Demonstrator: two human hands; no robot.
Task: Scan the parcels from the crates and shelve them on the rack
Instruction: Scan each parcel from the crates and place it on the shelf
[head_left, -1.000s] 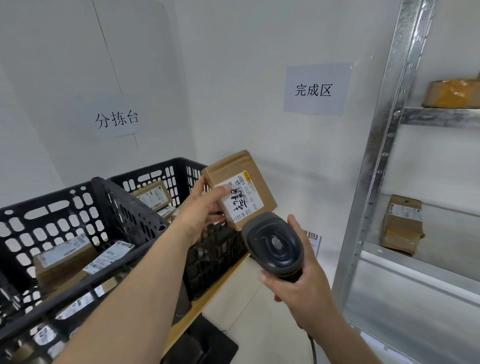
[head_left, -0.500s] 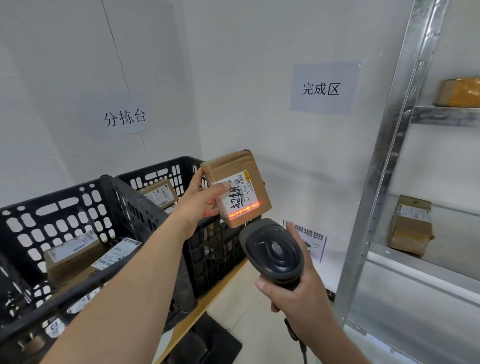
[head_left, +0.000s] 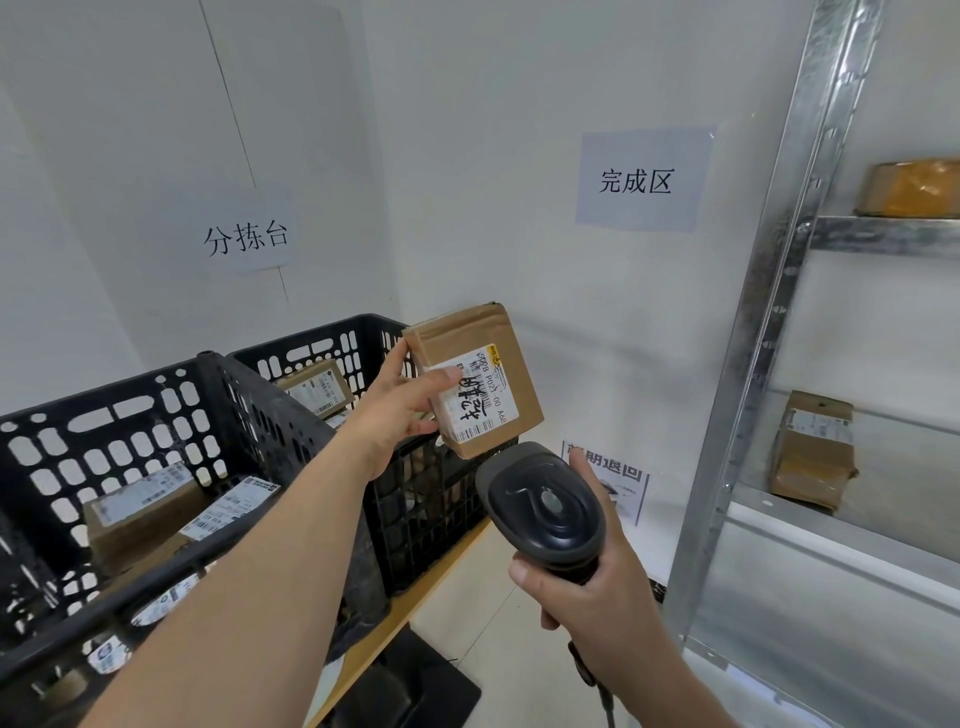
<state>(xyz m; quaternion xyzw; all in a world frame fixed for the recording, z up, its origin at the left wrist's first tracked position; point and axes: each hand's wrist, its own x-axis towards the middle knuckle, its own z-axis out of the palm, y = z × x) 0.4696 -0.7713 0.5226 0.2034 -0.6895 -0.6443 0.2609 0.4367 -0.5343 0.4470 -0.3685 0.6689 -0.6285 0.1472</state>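
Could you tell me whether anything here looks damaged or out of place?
The parcel on the rack's middle shelf looks crumpled, its lower corner bent. The parcel in the left hand looks intact.

Left: two crates (head_left: 218, 395) are sitting side by side on a table (head_left: 415, 608), parcels lying in both.
Centre: the left hand (head_left: 400, 415) is holding a parcel (head_left: 475, 379) up above the farther crate.
Below the parcel: the right hand (head_left: 597, 597) is gripping a scanner (head_left: 545, 506).
Right: the rack (head_left: 763, 332) is standing against the wall, one parcel on its upper shelf (head_left: 914, 187), one on the shelf below (head_left: 813, 452).
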